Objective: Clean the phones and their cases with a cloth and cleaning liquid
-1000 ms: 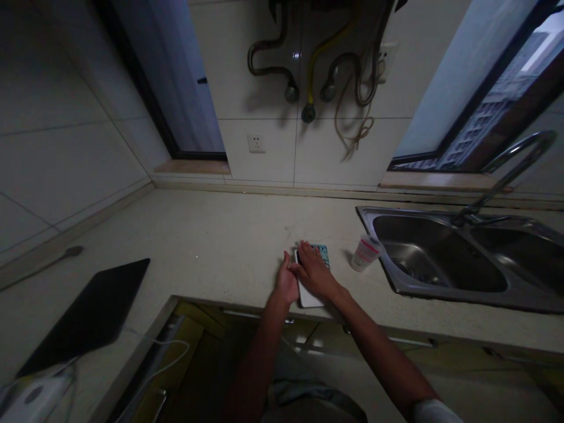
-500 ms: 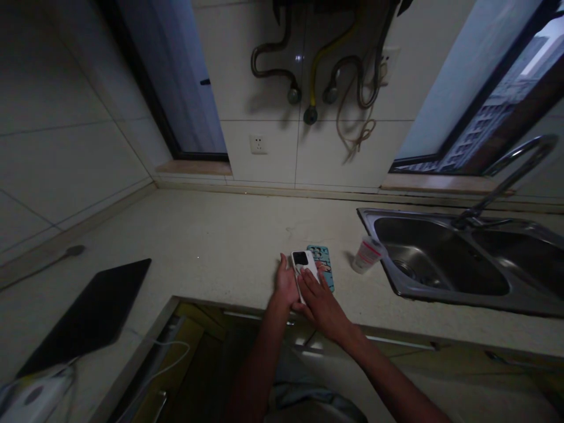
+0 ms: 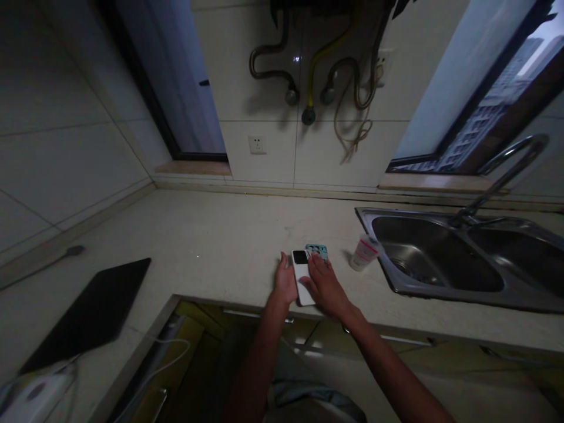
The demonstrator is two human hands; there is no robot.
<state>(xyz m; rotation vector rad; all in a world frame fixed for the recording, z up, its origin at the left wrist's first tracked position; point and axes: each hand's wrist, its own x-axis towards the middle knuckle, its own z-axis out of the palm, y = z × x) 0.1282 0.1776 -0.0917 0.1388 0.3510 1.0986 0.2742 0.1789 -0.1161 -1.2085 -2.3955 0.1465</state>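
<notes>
At the far left, a black board is lying on the counter, near where its front edge is cutting inward around a corner. Between the board and the hands, a broad stretch of bare counter is running back to the tiled wall, leaving ample room on that side.

The left hand is resting along the left edge of a white phone, with its fingers stretched out loosely and touching the side rather than closing round it. The phone is lying flat, camera end pointing away, and its near end is reaching the counter's front edge.

A teal case is lying just beside it on the right, touching or partly under it; I cannot tell which. The right hand is lying flat over the case and the phone's right edge, fingers spread out and gripping nothing.

Further right, a cup is standing near the case, just short of the sink, so space is narrowing there.
</notes>
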